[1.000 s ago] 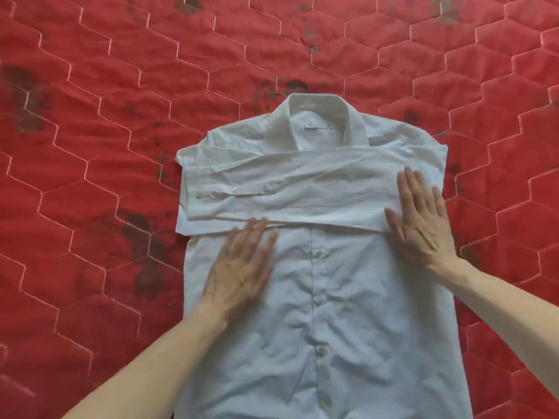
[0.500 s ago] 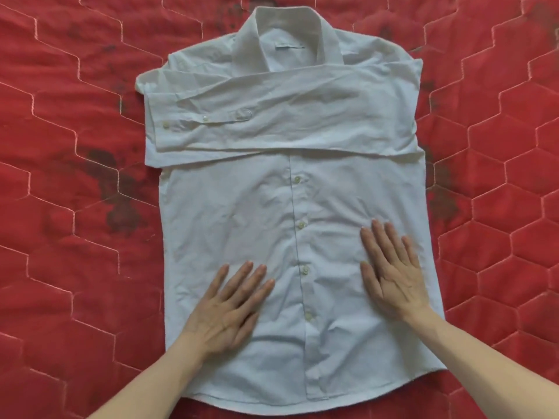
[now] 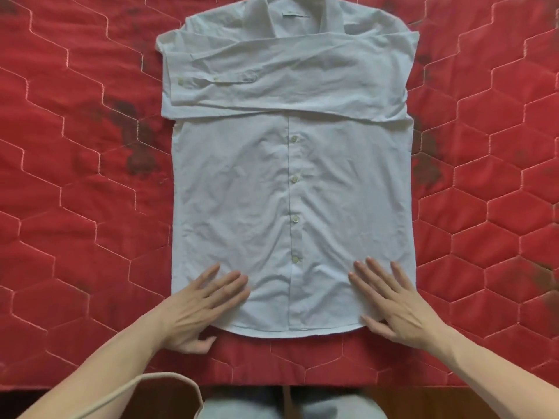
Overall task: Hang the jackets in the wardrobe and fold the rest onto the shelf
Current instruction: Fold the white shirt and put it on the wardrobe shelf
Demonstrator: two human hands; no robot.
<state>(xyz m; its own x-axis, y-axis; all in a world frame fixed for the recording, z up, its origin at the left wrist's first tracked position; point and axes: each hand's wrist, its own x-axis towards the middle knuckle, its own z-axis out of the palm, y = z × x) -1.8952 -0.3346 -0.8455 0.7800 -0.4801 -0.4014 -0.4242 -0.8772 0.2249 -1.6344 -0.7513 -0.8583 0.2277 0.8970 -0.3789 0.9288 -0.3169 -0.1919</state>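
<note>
Two flat hands (image 3: 199,309) pin shirt (image 3: 290,192) on red quilt (image 3: 75,237).

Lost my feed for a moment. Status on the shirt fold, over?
Both hands open: left hand and right hand flat on the hem corners. White shirt face up on red quilt, sleeves folded across chest. Nothing in the way.

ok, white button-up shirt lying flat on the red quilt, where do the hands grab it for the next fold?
Likely the curved bottom hem of the white button-up shirt, at its two near corners, coming from the person's side. The left hand and right hand lie flat there, and the sleeves are already folded across the chest, so the hem can lift toward the collar over the red quilt.
</note>
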